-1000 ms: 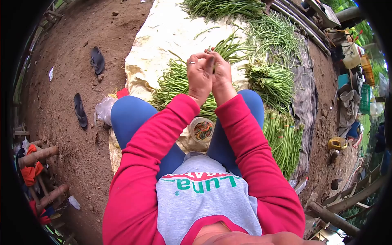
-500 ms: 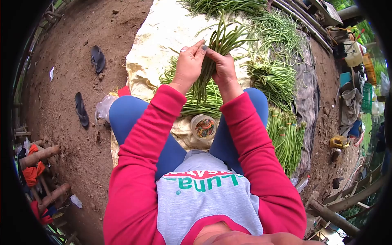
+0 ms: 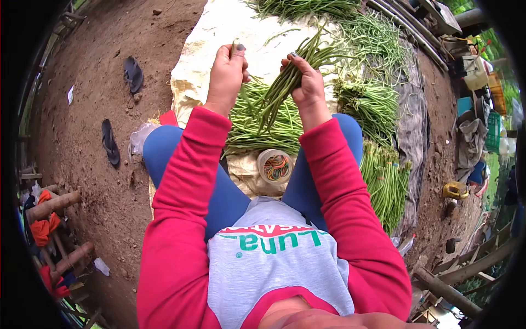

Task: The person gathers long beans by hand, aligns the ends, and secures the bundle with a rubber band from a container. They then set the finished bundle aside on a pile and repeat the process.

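My right hand [image 3: 307, 85] is closed around a bunch of long green string beans [image 3: 278, 93], held slanting over the sheet. To its left, my left hand [image 3: 224, 77] pinches a string bean [image 3: 235, 46] whose tip sticks up between thumb and finger; most of that bean is hidden. The hands are apart. Below them, between my knees, lies a pile of loose string beans [image 3: 260, 134]. Closer to me stands a clear tub [image 3: 263, 174] with coloured rubber bands [image 3: 278, 166] inside.
Along the right side of the pale sheet [image 3: 200, 55] lie more string bean heaps [image 3: 367, 107] and banded bundles [image 3: 381, 189]. Further beans [image 3: 307, 6] are at the far edge. Two dark flip-flops [image 3: 110, 142] rest on the dirt at left. A yellow container [image 3: 455, 190] sits at right.
My hands were together at the bunch; my left hand has moved away to the left with a single bean. The bunch stays in my right hand, now tilted more to the right.
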A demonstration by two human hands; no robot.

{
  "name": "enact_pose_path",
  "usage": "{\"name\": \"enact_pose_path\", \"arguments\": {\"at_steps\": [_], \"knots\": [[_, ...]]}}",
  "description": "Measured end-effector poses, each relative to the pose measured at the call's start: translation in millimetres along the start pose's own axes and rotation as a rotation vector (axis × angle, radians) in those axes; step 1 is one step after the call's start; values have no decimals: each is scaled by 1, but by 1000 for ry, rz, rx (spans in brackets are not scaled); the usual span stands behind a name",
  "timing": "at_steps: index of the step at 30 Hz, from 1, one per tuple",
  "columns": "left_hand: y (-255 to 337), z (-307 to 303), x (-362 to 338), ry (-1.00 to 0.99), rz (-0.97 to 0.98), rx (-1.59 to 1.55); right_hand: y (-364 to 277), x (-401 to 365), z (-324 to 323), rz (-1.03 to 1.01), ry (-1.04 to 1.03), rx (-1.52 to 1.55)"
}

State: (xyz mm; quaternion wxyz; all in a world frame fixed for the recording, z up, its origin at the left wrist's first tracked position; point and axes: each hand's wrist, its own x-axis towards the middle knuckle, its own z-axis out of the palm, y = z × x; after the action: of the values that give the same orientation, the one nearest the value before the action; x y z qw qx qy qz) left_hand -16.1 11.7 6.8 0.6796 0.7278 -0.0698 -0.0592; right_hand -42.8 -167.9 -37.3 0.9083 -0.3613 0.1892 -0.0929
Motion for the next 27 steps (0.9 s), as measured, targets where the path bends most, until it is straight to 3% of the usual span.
{"name": "enact_pose_path", "arguments": {"at_steps": [1, 2, 4, 7, 14, 17, 20, 22, 27], "knots": [[5, -4, -5, -47, 81, 524, 0, 3, -4, -28, 16, 73], [0, -5, -5, -48, 80, 525, 0, 4, -6, -29, 7, 84], [-19, -5, -8, -402, -129, 694, 0, 6, -8, -44, 14, 58], [-39, 0, -14, -635, -229, 643, 2, 4, -7, -60, 20, 30], [-32, 7, -12, -413, -156, 525, -5, -4, 2, -44, 34, -17], [-14, 1, -5, -258, -94, 71, -9, -11, 4, 40, 2, -149], [-4, 2, -2, -212, -150, -206, -4, -18, 10, -76, -198, -244], [0, 4, -1, -152, -210, -439, 0, -22, 13, -61, -206, -260], [-7, 9, 4, -268, -122, -386, 6, -23, 14, -29, -222, -273]]}}
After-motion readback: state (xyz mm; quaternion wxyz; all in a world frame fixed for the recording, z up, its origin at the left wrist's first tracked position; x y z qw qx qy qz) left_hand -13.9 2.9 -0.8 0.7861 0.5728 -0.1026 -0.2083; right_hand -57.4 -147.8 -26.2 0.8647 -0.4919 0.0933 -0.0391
